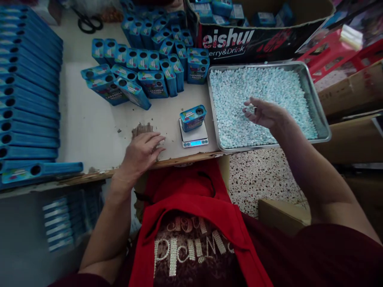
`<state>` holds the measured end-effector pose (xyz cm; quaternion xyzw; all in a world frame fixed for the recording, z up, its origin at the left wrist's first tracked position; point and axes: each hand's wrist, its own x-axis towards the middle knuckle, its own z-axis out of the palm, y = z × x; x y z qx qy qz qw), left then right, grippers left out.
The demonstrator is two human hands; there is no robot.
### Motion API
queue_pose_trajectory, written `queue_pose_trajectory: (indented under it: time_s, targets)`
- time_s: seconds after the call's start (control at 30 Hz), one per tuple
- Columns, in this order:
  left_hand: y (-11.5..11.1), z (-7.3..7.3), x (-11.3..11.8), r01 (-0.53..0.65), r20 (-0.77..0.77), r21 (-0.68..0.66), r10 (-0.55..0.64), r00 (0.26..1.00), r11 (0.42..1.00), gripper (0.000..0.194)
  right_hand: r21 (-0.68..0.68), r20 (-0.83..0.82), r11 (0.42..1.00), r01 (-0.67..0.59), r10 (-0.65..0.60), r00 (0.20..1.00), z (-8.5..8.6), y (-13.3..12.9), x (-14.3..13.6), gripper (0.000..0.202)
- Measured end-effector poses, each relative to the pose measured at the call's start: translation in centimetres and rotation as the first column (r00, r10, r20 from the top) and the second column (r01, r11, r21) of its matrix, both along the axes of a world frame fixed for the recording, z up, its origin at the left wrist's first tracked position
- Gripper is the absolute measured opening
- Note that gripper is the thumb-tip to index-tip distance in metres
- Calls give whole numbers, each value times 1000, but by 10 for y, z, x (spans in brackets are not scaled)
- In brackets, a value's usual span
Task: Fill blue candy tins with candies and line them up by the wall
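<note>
My right hand [263, 113] is over the metal tray [324, 129] of pale blue candies [239, 91], its fingers pinched around a few of them. My left hand [144, 149] rests at the table's front edge, fingers apart and holding nothing, beside a worn brown patch. Between the hands a small digital scale [194, 137] with a lit display carries one upright blue box [193, 118] with a round dark hole in its top. Behind it, several blue boxes [153, 84] stand in groups.
Long rows of blue boxes [30, 99] line the left side. Black scissors [89, 24] lie at the back. A black printed carton [227, 42] with blue boxes inside stands behind the tray. Red stools [326, 52] and brown cartons [350, 139] are at the right.
</note>
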<state>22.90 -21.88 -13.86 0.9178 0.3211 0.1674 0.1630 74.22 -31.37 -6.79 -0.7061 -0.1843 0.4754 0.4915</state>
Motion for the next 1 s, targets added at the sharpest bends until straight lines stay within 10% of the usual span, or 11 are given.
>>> queue_pose_trajectory:
  time_s: [0.23, 0.47, 0.8, 1.0]
  targets:
    - [20, -21, 1, -34, 92, -80, 41, 995, 996, 34, -123, 238, 872, -473, 489, 839, 18, 11, -40, 27]
    - [24, -28, 2, -60, 162, -75, 71, 984, 995, 33, 50, 437, 774, -631, 551, 711, 53, 55, -102, 26]
    - [16, -38, -18, -103, 194, -74, 115, 974, 992, 25, -32, 720, 646, -763, 544, 431, 41, 68, -136, 17]
    - [20, -38, -16, -104, 187, -63, 114, 976, 993, 26, -36, 726, 620, -784, 555, 405, 41, 69, -131, 21]
